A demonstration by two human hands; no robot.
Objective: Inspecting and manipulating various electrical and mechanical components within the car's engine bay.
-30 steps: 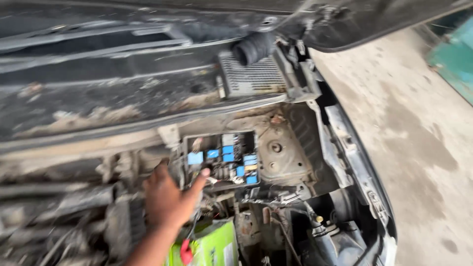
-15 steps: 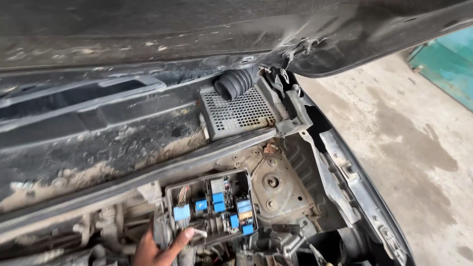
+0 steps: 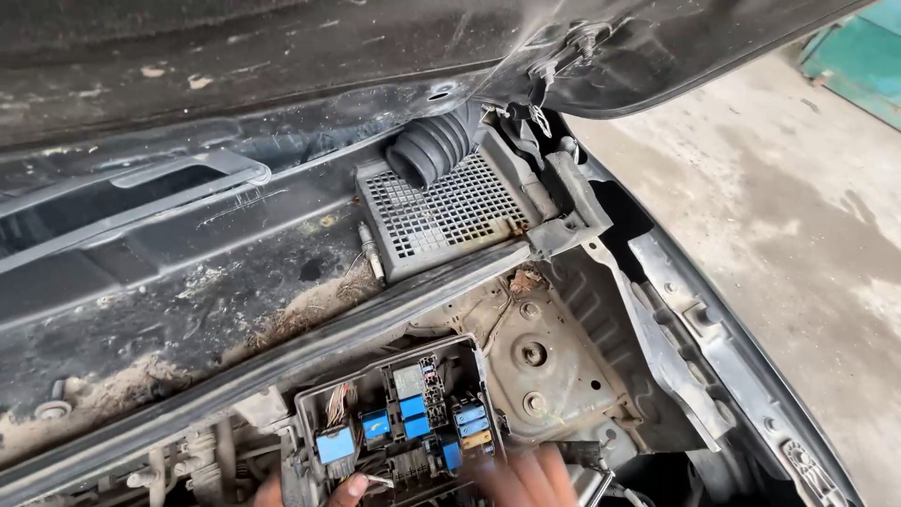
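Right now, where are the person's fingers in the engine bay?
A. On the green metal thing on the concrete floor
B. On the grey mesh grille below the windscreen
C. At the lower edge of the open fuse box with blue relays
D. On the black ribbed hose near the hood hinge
C. Fingers of both hands, the left hand and the right hand, lie at the bottom edge of the open fuse box with its blue relays, well away from the ribbed hose and the mesh grille.

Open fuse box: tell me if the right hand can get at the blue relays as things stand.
Probably yes. The right hand lies at the lower edge of the fuse box, which has no lid on it, and the blue relays sit exposed just above the fingertips with nothing across them.
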